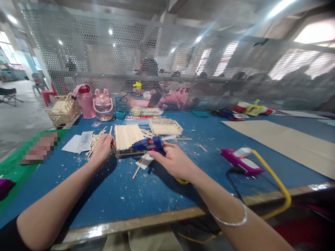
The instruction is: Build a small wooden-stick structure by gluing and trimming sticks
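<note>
My right hand [171, 158] is wrapped round a blue glue gun [146, 143] with a clear glue stick at its rear. The gun's nozzle points left, over the front edge of a small structure of pale wooden sticks [128, 136], which has a closely laid slatted top. Just left of that structure, my left hand [104, 144] is closed in a pinch on a thin wooden stick [111, 130] pointing up. Beside this hand lies a pile of loose sticks [96, 139]. Below the glue gun, a single stick [139, 166] lies across a white paper piece [145, 161].
Behind the structure are a stick-built tray [166, 127] and bundled sticks [146, 112]. A pink tumbler [86, 103] and clear bottle [103, 108] stand back left. At right are a purple power strip [243, 164] with a yellow cord and brown cardboard [288, 143]. A perforated screen [104, 52] borders the table.
</note>
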Tool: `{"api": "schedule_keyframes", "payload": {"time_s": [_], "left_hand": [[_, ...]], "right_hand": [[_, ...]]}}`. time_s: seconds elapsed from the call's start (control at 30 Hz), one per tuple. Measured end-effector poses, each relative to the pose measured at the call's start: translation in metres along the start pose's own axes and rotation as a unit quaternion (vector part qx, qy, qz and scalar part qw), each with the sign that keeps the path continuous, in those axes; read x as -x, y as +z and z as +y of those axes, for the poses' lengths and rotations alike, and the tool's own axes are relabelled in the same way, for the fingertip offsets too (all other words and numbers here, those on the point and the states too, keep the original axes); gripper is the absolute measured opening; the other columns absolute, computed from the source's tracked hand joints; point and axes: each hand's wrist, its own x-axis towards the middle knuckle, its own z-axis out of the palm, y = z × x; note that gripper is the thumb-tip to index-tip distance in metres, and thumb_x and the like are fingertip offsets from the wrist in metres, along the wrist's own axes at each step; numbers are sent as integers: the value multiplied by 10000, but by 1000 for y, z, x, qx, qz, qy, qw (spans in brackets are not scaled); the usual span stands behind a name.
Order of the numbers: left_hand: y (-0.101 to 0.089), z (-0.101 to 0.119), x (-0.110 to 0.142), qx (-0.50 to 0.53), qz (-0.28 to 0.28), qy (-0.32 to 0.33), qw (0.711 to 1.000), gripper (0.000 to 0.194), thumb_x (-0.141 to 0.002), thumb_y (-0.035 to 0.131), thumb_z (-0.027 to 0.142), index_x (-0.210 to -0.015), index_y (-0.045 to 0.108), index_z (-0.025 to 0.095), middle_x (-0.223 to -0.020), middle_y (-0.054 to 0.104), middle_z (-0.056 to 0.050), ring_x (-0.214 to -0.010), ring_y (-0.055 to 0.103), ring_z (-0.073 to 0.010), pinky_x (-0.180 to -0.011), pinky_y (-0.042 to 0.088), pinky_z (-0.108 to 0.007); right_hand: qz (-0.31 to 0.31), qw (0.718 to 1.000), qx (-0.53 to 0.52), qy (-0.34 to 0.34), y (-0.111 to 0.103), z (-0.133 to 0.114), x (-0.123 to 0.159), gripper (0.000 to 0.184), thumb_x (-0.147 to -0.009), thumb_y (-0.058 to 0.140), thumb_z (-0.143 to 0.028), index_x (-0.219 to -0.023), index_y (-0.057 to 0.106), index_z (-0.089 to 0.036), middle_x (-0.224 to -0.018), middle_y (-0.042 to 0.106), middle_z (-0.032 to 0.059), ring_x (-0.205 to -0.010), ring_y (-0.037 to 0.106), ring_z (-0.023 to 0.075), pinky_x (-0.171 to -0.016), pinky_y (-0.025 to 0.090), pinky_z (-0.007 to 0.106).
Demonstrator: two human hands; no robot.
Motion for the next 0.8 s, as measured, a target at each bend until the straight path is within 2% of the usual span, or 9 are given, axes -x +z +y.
{"api": "schedule_keyframes", "payload": {"time_s": [0.13, 0.27, 0.4, 0.57, 0.8], "left_hand": [[0, 0, 0, -3, -3, 3, 1000, 255, -772, 361, 277, -544, 439, 193, -451, 352, 49, -398, 306, -97, -407, 234, -222], [-1, 0, 0, -6, -3, 7, 1000, 262, -778, 361, 278, -544, 444, 192, -449, 355, 48, -395, 299, -96, -407, 227, -226], [-1, 0, 0, -8, 1, 8, 1000, 265, -783, 359, 285, -551, 447, 192, -465, 365, 45, -402, 311, -98, -411, 238, -228], [-1, 0, 1, -10, 1, 7, 1000, 261, -780, 370, 278, -548, 450, 189, -471, 365, 46, -401, 311, -94, -410, 240, -225], [1, 0, 2, -4, 4, 4, 1000, 272, -787, 364, 301, -553, 446, 189, -491, 386, 38, -422, 326, -97, -408, 248, -219]], "right_hand": [[-3, 1000, -5, -4, 4, -4, -2, 333, -861, 433, -397, -950, 642, -154, -923, 664, 102, -844, 605, 203, -742, 458, 306], [-2, 1000, 22, 7, 4, -6, -1, 359, -862, 416, -419, -913, 646, -148, -814, 654, 106, -766, 601, 215, -677, 453, 325], [0, 1000, 26, 15, 2, -7, 0, 356, -866, 404, -417, -924, 642, -159, -812, 650, 100, -727, 595, 210, -637, 444, 328], [6, 1000, 14, 23, 0, -4, 2, 339, -864, 413, -413, -901, 636, -160, -863, 660, 101, -733, 594, 196, -642, 439, 312], [18, 999, 31, 35, -5, 2, 7, 351, -860, 410, -417, -855, 639, -151, -879, 654, 124, -824, 607, 227, -694, 442, 323]]}}
